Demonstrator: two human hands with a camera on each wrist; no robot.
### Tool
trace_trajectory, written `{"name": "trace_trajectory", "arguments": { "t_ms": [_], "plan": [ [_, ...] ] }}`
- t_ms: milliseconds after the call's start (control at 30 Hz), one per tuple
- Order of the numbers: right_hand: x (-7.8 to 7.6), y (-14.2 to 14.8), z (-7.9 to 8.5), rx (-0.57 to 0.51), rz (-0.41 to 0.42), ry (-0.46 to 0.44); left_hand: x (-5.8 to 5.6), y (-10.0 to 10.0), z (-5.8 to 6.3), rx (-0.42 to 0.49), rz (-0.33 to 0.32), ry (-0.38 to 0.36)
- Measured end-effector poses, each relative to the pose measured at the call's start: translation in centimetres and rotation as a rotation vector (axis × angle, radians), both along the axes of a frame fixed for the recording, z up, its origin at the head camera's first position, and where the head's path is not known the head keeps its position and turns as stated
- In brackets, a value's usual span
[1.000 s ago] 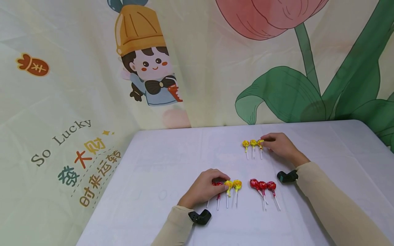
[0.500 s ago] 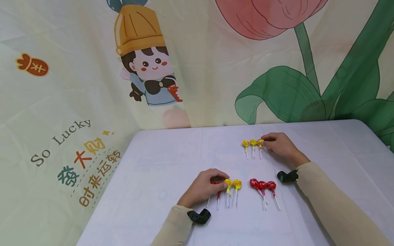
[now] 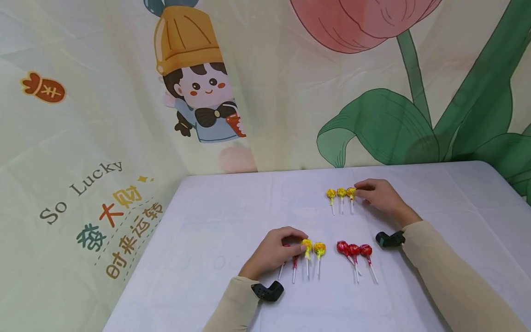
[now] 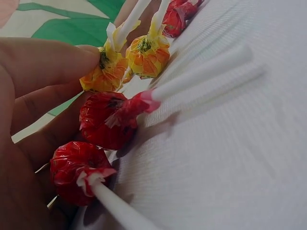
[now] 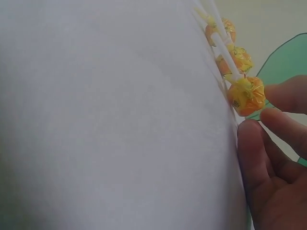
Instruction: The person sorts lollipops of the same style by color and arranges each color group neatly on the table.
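Note:
My left hand [image 3: 275, 251] pinches the head of a yellow lollipop [image 3: 307, 246] between thumb and forefinger. Another yellow lollipop [image 3: 320, 250] lies just right of it. Under that hand are two red lollipops, partly hidden in the head view; the left wrist view shows one red lollipop [image 4: 108, 120] beside the pinched one and a second red lollipop [image 4: 79, 167] below. At the far row my right hand [image 3: 379, 196] has its fingertips right beside the rightmost yellow lollipop [image 3: 351, 193], fingers loosely bent. Two more yellow lollipops, the middle one [image 3: 341, 193] and the left one [image 3: 331, 194], complete this row.
Three red lollipops [image 3: 354, 251] lie to the right of the left hand's row, two with sticks crossing. A white cloth covers the table [image 3: 215, 212]. Behind its far edge hangs a printed backdrop [image 3: 282, 92].
My left hand has shifted the pinched yellow lollipop slightly away from me. My right hand has drawn back a little to the right, off the far yellow lollipop, which stays in its row.

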State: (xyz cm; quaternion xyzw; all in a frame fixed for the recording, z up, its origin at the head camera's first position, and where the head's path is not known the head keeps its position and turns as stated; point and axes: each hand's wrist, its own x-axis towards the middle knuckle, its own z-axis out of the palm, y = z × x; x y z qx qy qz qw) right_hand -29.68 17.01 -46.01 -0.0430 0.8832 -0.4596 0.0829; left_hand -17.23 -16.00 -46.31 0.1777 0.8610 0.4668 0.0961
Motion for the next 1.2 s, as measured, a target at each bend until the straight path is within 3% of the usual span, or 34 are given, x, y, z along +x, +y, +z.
{"name": "trace_trajectory", "arguments": {
  "t_ms": [467,1200],
  "plan": [
    [2.7,1.3,0.7,-0.079,-0.018,-0.019,-0.2,0.0,-0.3,0.073,0.046,0.019],
    [6.7,-1.0,1.7,-0.105,0.07,0.025,-1.9,-0.3,0.4,0.041,0.102,-0.039]
  ]
}}
